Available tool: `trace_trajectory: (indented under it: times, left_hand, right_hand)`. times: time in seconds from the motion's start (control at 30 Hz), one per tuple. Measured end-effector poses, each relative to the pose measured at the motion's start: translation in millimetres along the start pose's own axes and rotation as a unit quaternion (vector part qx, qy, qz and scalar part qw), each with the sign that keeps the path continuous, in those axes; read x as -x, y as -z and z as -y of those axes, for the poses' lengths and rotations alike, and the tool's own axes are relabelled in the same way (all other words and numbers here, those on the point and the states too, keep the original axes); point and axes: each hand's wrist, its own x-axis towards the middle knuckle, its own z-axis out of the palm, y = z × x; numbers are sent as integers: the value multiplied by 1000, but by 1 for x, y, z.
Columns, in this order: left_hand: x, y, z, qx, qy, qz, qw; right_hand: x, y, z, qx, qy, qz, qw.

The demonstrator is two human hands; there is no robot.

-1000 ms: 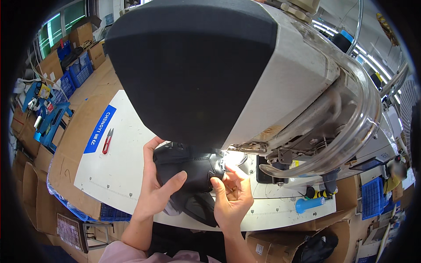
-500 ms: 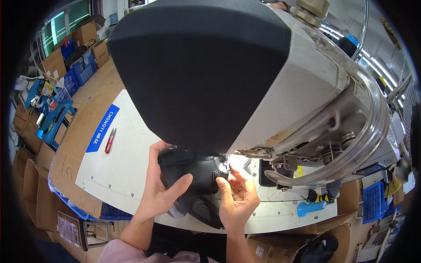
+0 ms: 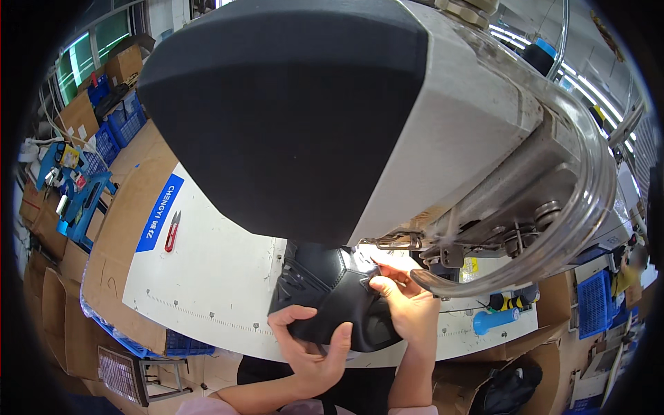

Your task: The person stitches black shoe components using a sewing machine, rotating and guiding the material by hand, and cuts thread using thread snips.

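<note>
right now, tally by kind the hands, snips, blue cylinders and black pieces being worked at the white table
Hands: 2, left hand and right hand
Snips: 1
Blue cylinder: 1
Black piece: 1
Total: 5

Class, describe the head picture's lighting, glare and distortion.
Head view: glare washes out the spot beside the bare right hand; head view: highlights gleam on the curved, glossy black, leather-like workpiece; head view: the white tabletop looks bowed along its front edge, corners black.
</note>
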Motion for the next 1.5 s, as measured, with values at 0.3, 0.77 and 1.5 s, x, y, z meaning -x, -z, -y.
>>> trace_trajectory:
  times: [0.3, 0.77, 1.5]
  left_hand:
    - [7, -10, 9, -26, -36, -13, 999]
    - [-31, 7, -11, -58, -70, 19, 996]
    - [-145, 62, -14, -29, 79, 193, 977]
  right_hand:
    - [-9, 6, 18, -5, -32, 95, 995]
    - [10, -15, 14, 53, -13, 14, 998]
    - [29, -82, 30, 48, 78, -109, 990]
